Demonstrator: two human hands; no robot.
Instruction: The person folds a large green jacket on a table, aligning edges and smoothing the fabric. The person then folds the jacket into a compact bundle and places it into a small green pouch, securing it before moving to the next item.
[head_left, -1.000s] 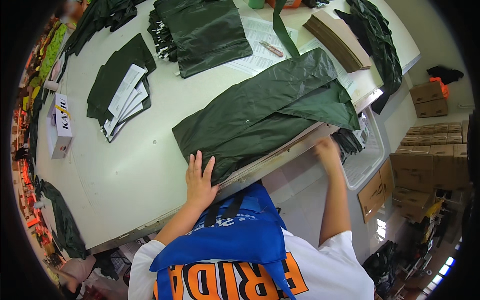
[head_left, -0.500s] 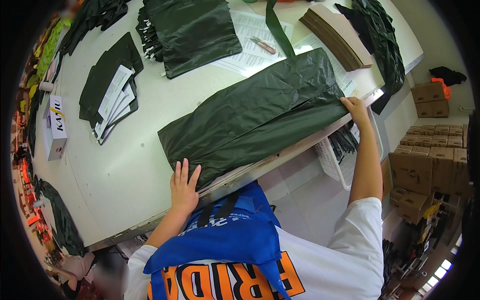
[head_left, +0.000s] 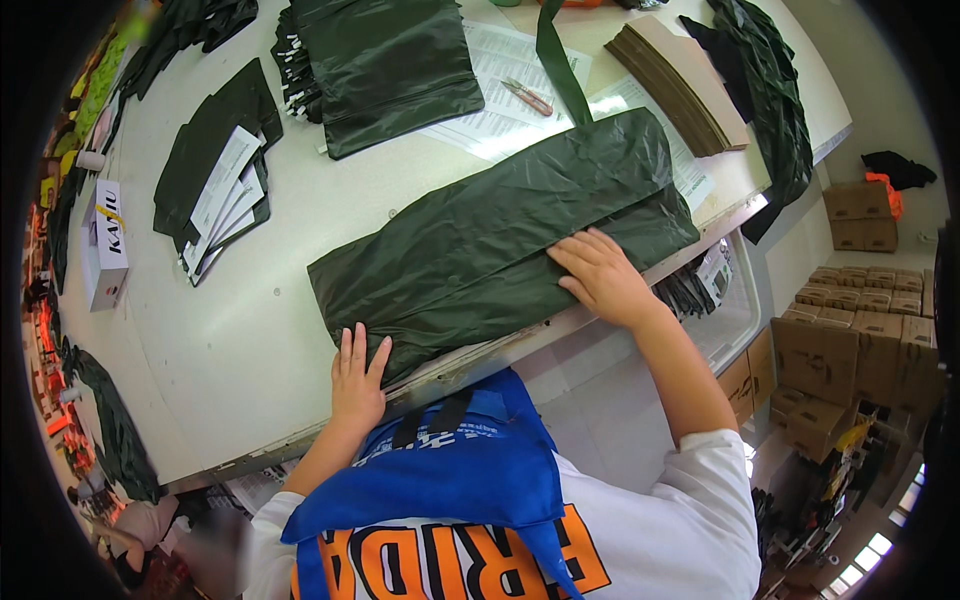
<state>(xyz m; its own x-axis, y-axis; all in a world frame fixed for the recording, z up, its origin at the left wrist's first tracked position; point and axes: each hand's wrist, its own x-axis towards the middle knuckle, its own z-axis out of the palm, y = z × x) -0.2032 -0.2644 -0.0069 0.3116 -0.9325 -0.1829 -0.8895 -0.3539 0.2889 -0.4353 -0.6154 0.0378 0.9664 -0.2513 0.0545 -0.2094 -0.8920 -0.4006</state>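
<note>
A dark green piece of thin, shiny fabric (head_left: 480, 240), folded into a long flat strip, lies slantwise along the near edge of the table. My left hand (head_left: 357, 378) rests on its near left corner, fingers spread and stretched out. Across the right part of the strip, my right hand (head_left: 600, 275) lies flat over a fold line, fingers extended, pressing on the fabric. A green strap (head_left: 563, 65) runs away from the far side of the strip.
Beyond lie a stack of folded dark green pieces (head_left: 395, 80), small thread snips (head_left: 528, 97) on printed sheets, and a cardboard stack (head_left: 680, 85). Green pieces with white papers (head_left: 225, 190) and a white box (head_left: 107, 245) are at left. A white basket (head_left: 735, 300) stands below the right edge.
My right hand has let go of the strip's right end and moved left onto its surface, where it lies flat. My left hand stays at the near left corner.
</note>
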